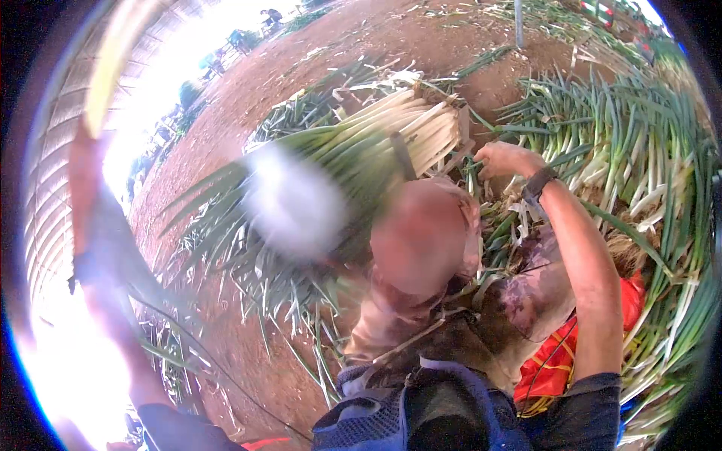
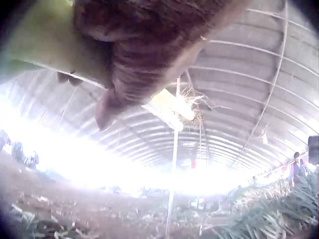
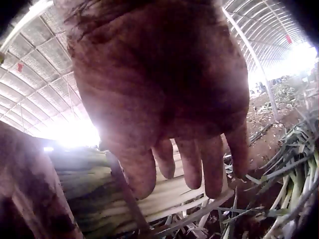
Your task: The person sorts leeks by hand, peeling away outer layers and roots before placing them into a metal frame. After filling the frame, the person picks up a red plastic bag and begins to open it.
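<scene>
My left hand is raised at the far left of the head view, gripping a large green onion. In the left wrist view, its pale shank and bushy roots stick out past the fingers. A thick bundle of green onions lies in front of me, white ends to the right and leaves fanning left. A dark upright bar crosses it. Beside those white ends is my right hand, its fingers extended loosely downward, holding nothing. A blurred patch covers part of the bundle's leaves.
Loose green onions are heaped along the right. A red bag lies near my right arm, and my bent knee is close to the bundle. A thin post stands beyond on bare soil, under an arched roof.
</scene>
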{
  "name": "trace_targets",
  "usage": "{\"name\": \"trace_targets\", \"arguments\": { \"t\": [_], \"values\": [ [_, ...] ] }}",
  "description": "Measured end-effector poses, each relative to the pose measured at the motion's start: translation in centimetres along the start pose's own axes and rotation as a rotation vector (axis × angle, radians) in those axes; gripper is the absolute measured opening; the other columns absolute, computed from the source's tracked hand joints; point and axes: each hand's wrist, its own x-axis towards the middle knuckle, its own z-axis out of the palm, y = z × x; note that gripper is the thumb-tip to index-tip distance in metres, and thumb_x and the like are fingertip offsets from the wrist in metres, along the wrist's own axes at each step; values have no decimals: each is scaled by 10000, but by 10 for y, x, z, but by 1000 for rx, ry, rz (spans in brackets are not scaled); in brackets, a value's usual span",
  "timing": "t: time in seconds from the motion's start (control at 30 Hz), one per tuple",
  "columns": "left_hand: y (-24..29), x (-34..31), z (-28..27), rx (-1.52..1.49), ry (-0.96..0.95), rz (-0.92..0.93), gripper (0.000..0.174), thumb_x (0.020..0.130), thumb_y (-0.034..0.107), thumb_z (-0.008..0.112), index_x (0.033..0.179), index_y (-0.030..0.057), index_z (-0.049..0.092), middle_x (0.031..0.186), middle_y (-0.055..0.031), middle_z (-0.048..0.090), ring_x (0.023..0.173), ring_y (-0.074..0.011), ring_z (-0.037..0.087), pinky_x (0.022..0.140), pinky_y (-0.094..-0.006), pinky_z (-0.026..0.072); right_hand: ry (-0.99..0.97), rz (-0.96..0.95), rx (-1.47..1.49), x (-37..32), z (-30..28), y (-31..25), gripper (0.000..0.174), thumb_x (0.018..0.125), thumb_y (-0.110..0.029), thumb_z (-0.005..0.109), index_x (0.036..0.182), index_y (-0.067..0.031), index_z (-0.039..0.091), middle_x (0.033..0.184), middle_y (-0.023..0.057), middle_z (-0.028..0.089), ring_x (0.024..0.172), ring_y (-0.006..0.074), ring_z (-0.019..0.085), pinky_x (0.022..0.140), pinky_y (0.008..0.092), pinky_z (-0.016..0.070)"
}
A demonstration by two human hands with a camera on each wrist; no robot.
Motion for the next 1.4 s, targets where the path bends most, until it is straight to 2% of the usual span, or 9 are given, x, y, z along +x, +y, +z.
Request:
{"name": "trace_targets", "arguments": {
  "t": [0.13,0.4,0.57,0.63,0.7,0.93,1.23,1.33,1.4],
  "values": [
    [10,30,117,84,-253,103,524,809,372,724,1148,6,563,945,-192,655,884,-317,652,811,-423,536,-192,178,120,11,12,19,446,819,-289,709,1230,-127,644,1202,145,646,1095,333,612,939,411,487],
    [35,43,255,61,-439,199,609,769,412,754,1202,35,551,990,-207,689,934,-359,670,819,-452,516,-93,117,48,44,14,18,474,850,-276,665,1280,-88,594,1290,166,590,1195,345,548,1004,420,451],
    [122,57,265,69,-617,2,688,676,459,805,1157,42,547,938,-239,679,922,-403,661,803,-475,495,166,139,199,121,41,27,476,939,-348,577,1301,-43,530,1232,206,587,1141,355,569,1000,438,448],
    [105,62,293,-298,-635,-55,663,685,476,798,1125,46,551,975,-251,674,965,-409,648,836,-489,477,290,113,216,165,56,29,458,956,-364,553,1272,-33,540,1215,206,591,1125,350,578,985,440,458],
    [101,67,327,-141,-686,-30,647,687,465,790,1111,38,551,978,-251,674,962,-415,647,834,-491,478,582,23,215,207,69,32,419,956,-347,525,1212,-19,576,1193,200,605,1128,339,604,972,427,490],
    [146,94,375,-122,-768,-62,595,693,425,762,1063,12,549,987,-253,673,954,-438,642,830,-500,482,512,205,326,212,92,25,417,892,-403,623,1077,-30,608,1093,191,622,1075,365,590,888,480,488],
    [193,121,385,-18,-813,50,727,732,489,737,1217,1,504,1075,-271,638,1036,-454,599,891,-504,456,711,85,430,200,94,33,366,897,-313,642,1135,-35,623,1180,156,631,1040,344,623,839,449,511],
    [193,121,390,5,-844,110,814,766,566,696,1313,14,454,1166,-285,589,1101,-456,564,924,-509,436,620,111,862,198,90,43,347,916,-304,638,1150,-49,656,1200,165,645,1005,308,653,785,389,524],
    [186,121,391,14,-839,161,868,793,623,658,1376,27,415,1235,-294,549,1140,-456,539,940,-513,424,325,376,1322,195,80,53,351,936,-322,621,1131,-36,680,1169,175,666,970,290,666,750,342,522]
  ]
}}
